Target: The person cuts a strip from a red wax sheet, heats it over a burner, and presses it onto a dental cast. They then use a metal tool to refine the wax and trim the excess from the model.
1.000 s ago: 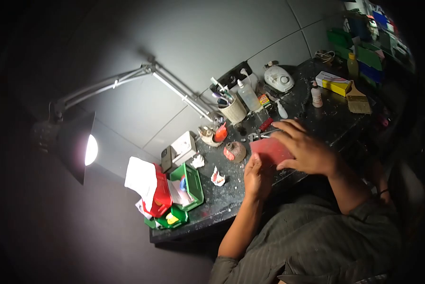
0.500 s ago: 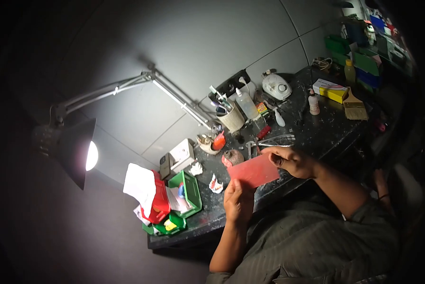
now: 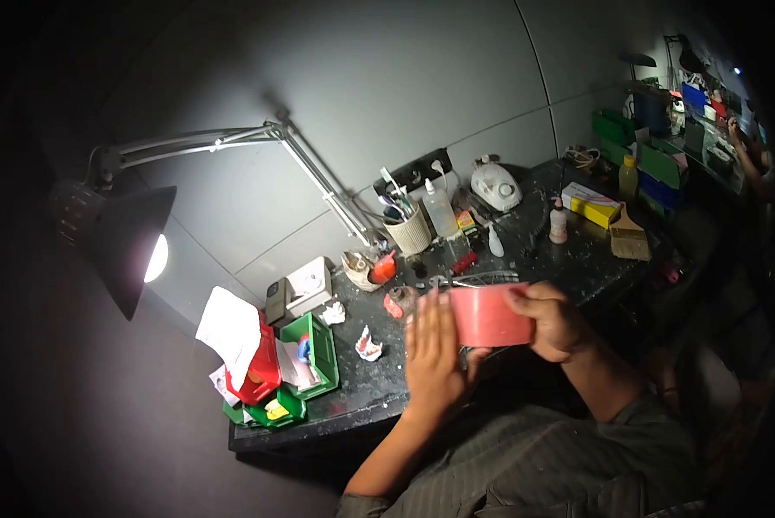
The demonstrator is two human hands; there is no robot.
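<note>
Nearest my camera, I find the right hand (image 3: pixel 556 326) grasping the right end of a pink wax-like sheet (image 3: pixel 491 318), thumb on its face. The sheet is bowed and held in the air by the table's (image 3: pixel 363 394) near edge. The left hand (image 3: pixel 433 361) has its fingers extended side by side at the sheet's left end; whether it grips, I cannot tell. Left of that hand, a pink-and-white dental model (image 3: pixel 368 347) rests inside the near edge. At the near left corner I record a green bin (image 3: pixel 326 356) and a red bin (image 3: pixel 261 380), close together. Beyond the left fingertips sits a small round pot (image 3: pixel 402 300), partly hidden. A paintbrush (image 3: pixel 629 239) and a yellow-and-white box (image 3: pixel 593 205) lie near the right edge. Toward the far edge I note a ribbed cup (image 3: pixel 411 236) of tools, a squeeze bottle (image 3: pixel 440 213) beside it. A lit lamp's shade (image 3: pixel 128 246) hangs off the left edge.
</note>
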